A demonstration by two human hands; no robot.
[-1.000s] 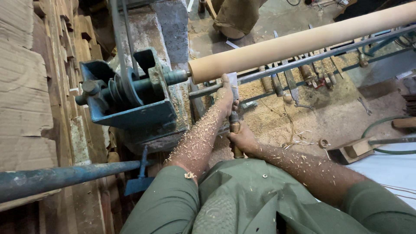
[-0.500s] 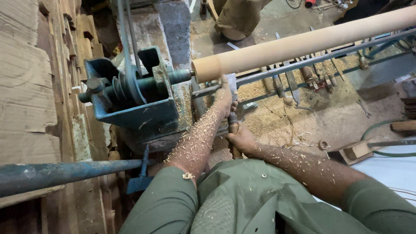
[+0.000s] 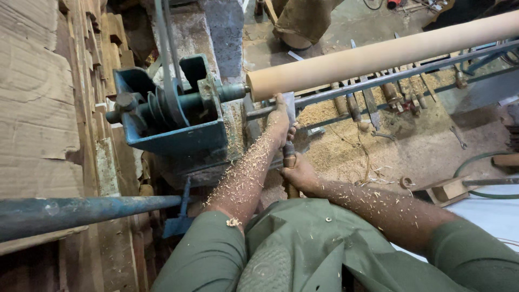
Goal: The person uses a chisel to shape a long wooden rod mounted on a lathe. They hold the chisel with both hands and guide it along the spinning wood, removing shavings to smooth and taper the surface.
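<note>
- Here, a long pale wooden cylinder (image 3: pixel 378 54) is mounted on a lathe; its long axis runs from the blue headstock (image 3: pixel 173 116) at centre-left up and away to the upper right edge of the view.
- The cylinder is smooth, round and light tan, with a flat cut end facing the headstock spindle.
- A turning chisel (image 3: pixel 289 135) lies almost crosswise to the cylinder, its wooden handle toward the person and its flat metal blade pointing up at the cylinder's near end, resting on the metal tool rest bar (image 3: pixel 346 92).
- The left hand (image 3: pixel 281 121) is curled closed over the blade at the rest, just under the cylinder.
- The right hand (image 3: pixel 300 176) is wrapped shut around the handle, lower down and closer to the body.
- Both forearms are flecked with pale wood shavings; the sleeves are olive green.
- Sawdust (image 3: pixel 335 146) covers the floor beneath the rest, and spare chisels (image 3: pixel 378 100) lie in a row beyond the bar.
</note>
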